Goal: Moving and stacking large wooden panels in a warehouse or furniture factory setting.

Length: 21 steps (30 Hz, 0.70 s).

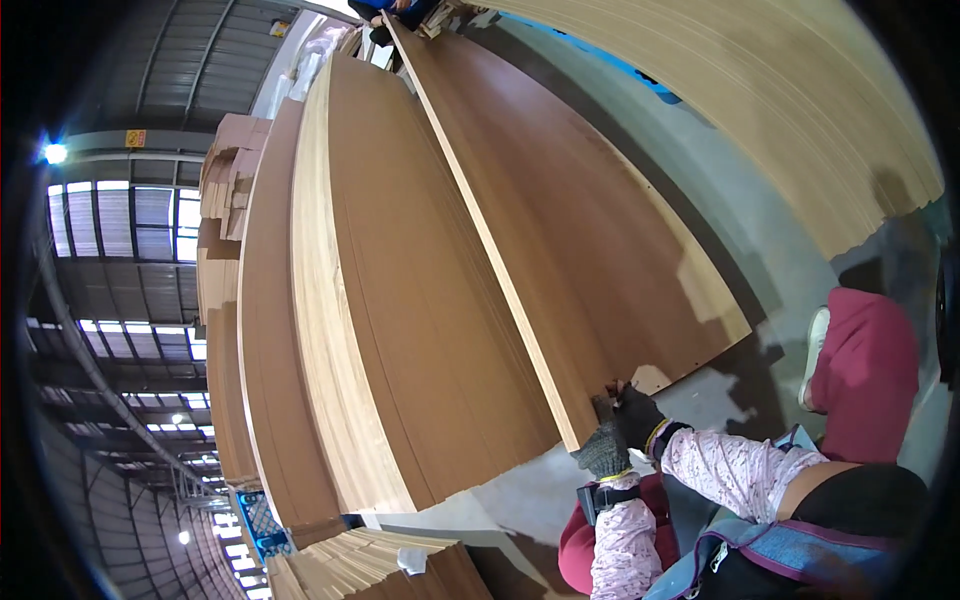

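Along the left, a metal roof with bright lamps and window panels curves beside the stacked brown boards. A blue plastic crate-like piece sits low by the stacks, left of a lower pile of boards that carries a small white object. Next comes a wide stack, its upper surface mostly brown with 1 pale wood-grain strip running along it. Right of this, a long board slants across the middle, its pale narrow edge running from a co-worker in blue at the far end to the person's 2 gloved hands at the near end. The left hand, in a grey glove, is closed around the board's near corner. Just right of it, the right hand, in a black glove, is at the same end with fingers bent; its hold is partly hidden, so I cannot tell whether it grips. Brown surface spreads right to a pale border above the grey floor. At far right stand a large pale stack and, below it, a red-clad leg with a pale shoe.
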Each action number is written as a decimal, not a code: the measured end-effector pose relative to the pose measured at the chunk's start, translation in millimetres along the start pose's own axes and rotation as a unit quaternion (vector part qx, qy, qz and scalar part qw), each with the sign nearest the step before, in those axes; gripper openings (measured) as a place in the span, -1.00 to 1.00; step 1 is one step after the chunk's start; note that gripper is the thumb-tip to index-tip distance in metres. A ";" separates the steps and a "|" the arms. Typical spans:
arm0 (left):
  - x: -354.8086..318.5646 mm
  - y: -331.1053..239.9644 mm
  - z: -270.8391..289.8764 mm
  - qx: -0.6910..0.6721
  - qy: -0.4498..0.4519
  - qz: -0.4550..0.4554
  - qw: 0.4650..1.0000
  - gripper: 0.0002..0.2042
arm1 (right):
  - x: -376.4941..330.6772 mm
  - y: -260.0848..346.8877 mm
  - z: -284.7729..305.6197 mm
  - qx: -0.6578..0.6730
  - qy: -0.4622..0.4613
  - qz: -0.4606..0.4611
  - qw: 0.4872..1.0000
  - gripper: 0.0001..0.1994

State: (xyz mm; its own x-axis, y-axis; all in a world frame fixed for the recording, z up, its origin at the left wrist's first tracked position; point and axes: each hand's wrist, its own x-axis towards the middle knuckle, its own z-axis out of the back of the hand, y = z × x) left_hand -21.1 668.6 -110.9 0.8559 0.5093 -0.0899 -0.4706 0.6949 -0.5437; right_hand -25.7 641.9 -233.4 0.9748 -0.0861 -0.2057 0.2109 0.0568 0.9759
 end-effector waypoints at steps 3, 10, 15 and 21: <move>6.4 12.7 -8.7 0.019 -0.008 0.023 1.000 -0.30 | 4.5 -13.0 -16.4 0.034 -0.073 -0.048 0.996 -0.46; 2.6 -8.1 1.2 -0.062 -0.058 -0.070 0.994 -0.50 | -4.3 24.2 11.7 -0.125 -0.065 -0.061 0.988 -0.40; 21.0 7.9 -3.0 -0.243 -0.146 -0.132 0.950 -0.51 | -1.3 14.2 24.4 -0.209 -0.089 -0.033 0.973 -0.42; 3.6 0.6 -14.0 -0.448 -0.073 0.002 0.891 -0.53 | 29.0 -60.9 84.5 0.146 -0.331 -0.107 0.926 -0.70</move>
State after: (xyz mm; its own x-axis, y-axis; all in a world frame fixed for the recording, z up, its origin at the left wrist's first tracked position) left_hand -15.3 663.8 -123.2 0.7870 0.6167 -0.0191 -0.0573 0.0423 -0.9975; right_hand -16.3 551.9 -292.6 0.6348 -0.6612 -0.3998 0.2707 -0.2944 0.9165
